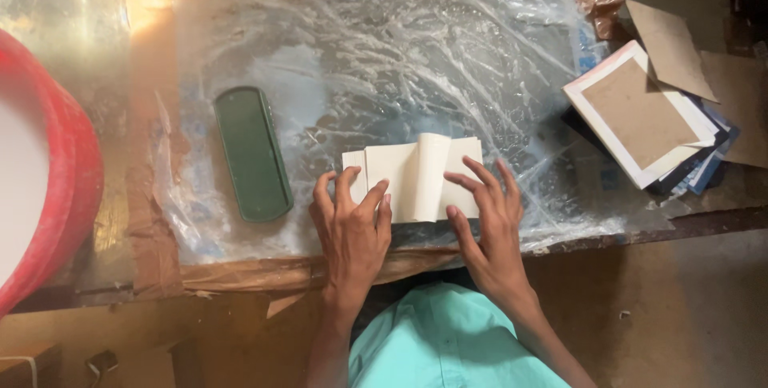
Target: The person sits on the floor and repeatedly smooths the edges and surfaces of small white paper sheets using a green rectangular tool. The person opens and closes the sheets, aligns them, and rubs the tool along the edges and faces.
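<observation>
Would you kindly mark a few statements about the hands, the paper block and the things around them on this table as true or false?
1. Both hands rest on the cream paper block. True: left hand, right hand.
2. The green oblong tray lies right of the block. False: it lies left of it.
3. A red tub stands at the left edge. True.
4. The stack of boards sits under the left hand. False: it lies apart, at the right.
5. Clear plastic sheet covers the table. True.
</observation>
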